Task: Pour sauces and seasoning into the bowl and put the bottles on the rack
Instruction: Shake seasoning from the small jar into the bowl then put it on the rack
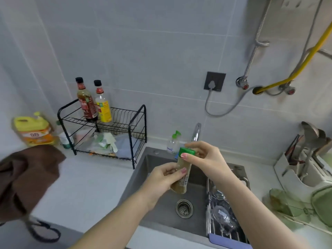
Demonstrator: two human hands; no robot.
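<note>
Green-capped seasoning bottle (182, 172) is held tilted above the grey sink (158, 209), its base lower than its cap. Left hand (164, 178) wraps the clear body, thumb pressed on the label side. Right hand (203, 158) pinches the green cap (187, 151) between thumb and fingers. Two sauce bottles, one dark (86, 101) and one yellow-labelled (102, 105), stand upright together on the black wire rack (107, 126) at the counter's back.

Green-capped brown seasoning bottle (181, 174), black wire rack (138, 121), yellow-labelled bottle (103, 106), brown cloth (27, 177), grey sink (161, 209).
</note>
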